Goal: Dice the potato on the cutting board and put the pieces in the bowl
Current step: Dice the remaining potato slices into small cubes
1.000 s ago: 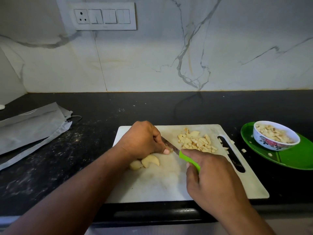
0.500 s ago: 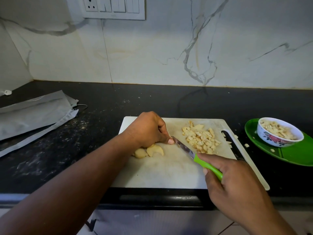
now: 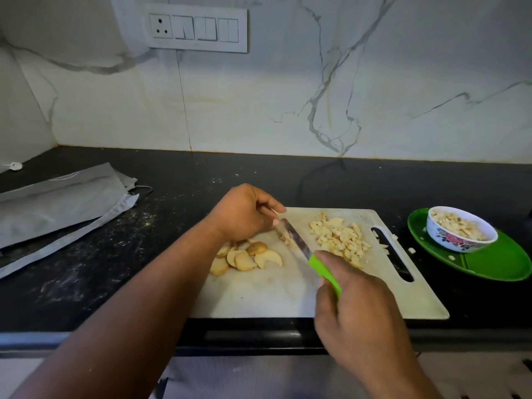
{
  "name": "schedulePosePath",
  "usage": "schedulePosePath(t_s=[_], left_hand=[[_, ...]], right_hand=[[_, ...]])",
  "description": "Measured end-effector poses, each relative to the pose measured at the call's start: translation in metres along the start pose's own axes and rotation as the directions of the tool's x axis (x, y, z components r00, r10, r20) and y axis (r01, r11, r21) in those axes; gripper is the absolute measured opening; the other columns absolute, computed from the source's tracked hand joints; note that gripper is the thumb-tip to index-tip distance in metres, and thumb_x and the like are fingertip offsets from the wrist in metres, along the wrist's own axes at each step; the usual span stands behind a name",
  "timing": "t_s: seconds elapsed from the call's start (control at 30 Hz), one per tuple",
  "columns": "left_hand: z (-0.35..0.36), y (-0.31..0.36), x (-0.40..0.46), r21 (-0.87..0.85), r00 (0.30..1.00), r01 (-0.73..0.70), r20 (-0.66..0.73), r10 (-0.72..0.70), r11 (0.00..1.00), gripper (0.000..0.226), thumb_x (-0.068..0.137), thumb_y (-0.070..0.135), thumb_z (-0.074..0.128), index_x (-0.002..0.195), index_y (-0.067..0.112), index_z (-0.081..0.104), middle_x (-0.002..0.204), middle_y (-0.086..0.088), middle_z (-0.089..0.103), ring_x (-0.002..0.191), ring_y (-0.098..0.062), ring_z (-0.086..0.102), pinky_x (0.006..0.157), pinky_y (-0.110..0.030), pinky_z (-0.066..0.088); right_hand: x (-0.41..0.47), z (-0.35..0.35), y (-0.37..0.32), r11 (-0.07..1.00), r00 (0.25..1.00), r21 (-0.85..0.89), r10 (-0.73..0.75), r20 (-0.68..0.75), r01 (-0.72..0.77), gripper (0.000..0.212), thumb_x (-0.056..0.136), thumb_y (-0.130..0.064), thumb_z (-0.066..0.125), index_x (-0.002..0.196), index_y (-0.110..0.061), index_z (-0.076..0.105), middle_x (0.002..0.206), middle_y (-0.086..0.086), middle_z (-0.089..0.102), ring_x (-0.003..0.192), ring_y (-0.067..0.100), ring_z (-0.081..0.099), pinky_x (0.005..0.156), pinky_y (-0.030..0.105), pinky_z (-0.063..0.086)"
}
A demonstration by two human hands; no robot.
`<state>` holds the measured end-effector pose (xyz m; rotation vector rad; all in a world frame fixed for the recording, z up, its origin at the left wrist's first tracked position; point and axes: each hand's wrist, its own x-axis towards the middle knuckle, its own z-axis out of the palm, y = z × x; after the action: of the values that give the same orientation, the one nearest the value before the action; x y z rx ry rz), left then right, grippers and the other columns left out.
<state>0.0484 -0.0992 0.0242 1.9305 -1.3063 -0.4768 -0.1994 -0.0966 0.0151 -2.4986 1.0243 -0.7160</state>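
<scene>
A white cutting board (image 3: 259,295) lies on the black counter. Several potato slices (image 3: 244,256) sit fanned out at its left, and a heap of diced potato (image 3: 338,237) at its back right. My left hand (image 3: 244,214) hovers over the slices with fingers curled, fingertips by the blade; what it pinches is too small to tell. My right hand (image 3: 359,312) grips the green handle of a knife (image 3: 296,240), whose blade lies across a few small pieces on the board. A floral bowl (image 3: 460,234) with diced potato stands on a green plate (image 3: 495,263) at the right.
Grey folded cloth or bags (image 3: 57,208) lie at the left of the counter. Stray potato bits (image 3: 411,250) lie between board and plate. A switch panel (image 3: 197,28) hangs on the marble wall. The counter's front edge (image 3: 244,335) runs just below the board.
My left hand has lifted off the slices, which now lie fanned out in plain sight. The knife blade has shifted slightly towards the board's back left.
</scene>
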Motion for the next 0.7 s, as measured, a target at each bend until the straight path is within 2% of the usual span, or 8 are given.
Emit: schedulePosePath(t_s=[0.1, 0.17, 0.27, 0.37, 0.47, 0.6, 0.67, 0.7], left_hand=[[-0.014, -0.002, 0.000, -0.056, 0.996, 0.028, -0.088, -0.033, 0.998, 0.022, 0.080, 0.020, 0.088, 0.097, 0.029, 0.078, 0.079, 0.014, 0.078, 0.080, 0.004, 0.072, 0.083, -0.018, 0.050], [-0.025, -0.005, 0.000, -0.039, 0.996, 0.028, -0.079, -0.031, 0.999, 0.021, 0.079, 0.027, 0.089, 0.096, 0.029, 0.078, 0.078, 0.013, 0.078, 0.080, 0.002, 0.073, 0.081, -0.018, 0.048], [-0.043, -0.012, -0.003, 0.118, 0.999, 0.041, -0.004, -0.041, 0.992, 0.012, 0.083, 0.036, 0.085, 0.094, 0.034, 0.079, 0.085, 0.015, 0.078, 0.088, -0.001, 0.072, 0.087, -0.022, 0.050], [-0.062, -0.017, -0.008, 0.287, 0.990, 0.052, 0.109, -0.087, 0.957, 0.007, 0.091, 0.033, 0.079, 0.097, 0.036, 0.079, 0.098, 0.018, 0.074, 0.100, -0.003, 0.066, 0.099, -0.031, 0.049], [-0.078, -0.022, -0.015, 0.339, 0.962, 0.100, 0.205, -0.178, 0.935, 0.023, 0.083, 0.030, 0.087, 0.103, 0.035, 0.076, 0.098, 0.016, 0.074, 0.098, -0.004, 0.068, 0.101, -0.034, 0.051], [-0.082, -0.026, -0.020, 0.388, 0.889, 0.184, 0.326, -0.322, 0.903, 0.059, 0.060, 0.031, 0.101, 0.109, 0.039, 0.069, 0.107, 0.013, 0.072, 0.103, -0.010, 0.067, 0.098, -0.038, 0.049], [-0.079, -0.026, -0.019, 0.397, 0.872, 0.191, 0.352, -0.341, 0.898, 0.063, 0.058, 0.027, 0.101, 0.109, 0.038, 0.067, 0.110, 0.010, 0.071, 0.104, -0.012, 0.065, 0.097, -0.039, 0.048], [-0.077, -0.026, -0.018, 0.390, 0.872, 0.186, 0.357, -0.334, 0.902, 0.062, 0.059, 0.026, 0.101, 0.109, 0.037, 0.067, 0.110, 0.009, 0.071, 0.105, -0.013, 0.066, 0.097, -0.038, 0.048]], right_hand=[[0.004, 0.012, -0.013, 0.997, 0.999, -0.077, -0.002, 0.048, 0.006, 0.049, 0.096, -0.033, 0.048, 0.144, -0.036, 0.044, 0.113, -0.015, 0.066, 0.100, 0.006, 0.060, 0.080, 0.015, 0.041], [0.005, 0.015, -0.012, 0.991, 1.000, -0.130, -0.003, 0.028, 0.007, 0.047, 0.095, -0.033, 0.048, 0.142, -0.036, 0.047, 0.108, -0.013, 0.068, 0.096, 0.007, 0.061, 0.074, 0.015, 0.039], [0.007, 0.009, -0.005, 0.980, 0.999, -0.190, 0.050, -0.020, -0.053, 0.044, 0.094, -0.032, 0.049, 0.137, -0.037, 0.051, 0.097, -0.012, 0.068, 0.080, 0.008, 0.058, 0.067, 0.017, 0.033], [0.005, 0.001, 0.005, 0.966, 0.993, -0.231, 0.111, -0.043, -0.118, 0.042, 0.091, -0.029, 0.054, 0.133, -0.036, 0.055, 0.070, -0.014, 0.049, 0.061, 0.008, 0.040, 0.061, 0.022, 0.033], [0.005, 0.003, 0.003, 0.968, 0.994, -0.229, 0.099, -0.048, -0.107, 0.042, 0.090, -0.029, 0.056, 0.132, -0.037, 0.056, 0.066, -0.019, 0.043, 0.058, 0.005, 0.039, 0.056, 0.020, 0.031], [0.010, 0.015, -0.007, 0.988, 0.998, -0.152, -0.008, -0.058, -0.001, 0.042, 0.088, -0.025, 0.063, 0.129, -0.033, 0.061, 0.084, -0.013, 0.068, 0.064, 0.003, 0.043, 0.056, 0.014, 0.033], [0.014, 0.021, -0.006, 0.984, 0.998, -0.175, -0.036, -0.042, 0.029, 0.041, 0.087, -0.024, 0.065, 0.126, -0.032, 0.064, 0.085, -0.012, 0.071, 0.063, 0.001, 0.040, 0.055, 0.010, 0.028], [0.016, 0.022, -0.004, 0.981, 0.999, -0.194, -0.029, -0.037, 0.021, 0.041, 0.086, -0.025, 0.065, 0.126, -0.033, 0.064, 0.085, -0.012, 0.071, 0.063, 0.001, 0.039, 0.055, 0.012, 0.029]])
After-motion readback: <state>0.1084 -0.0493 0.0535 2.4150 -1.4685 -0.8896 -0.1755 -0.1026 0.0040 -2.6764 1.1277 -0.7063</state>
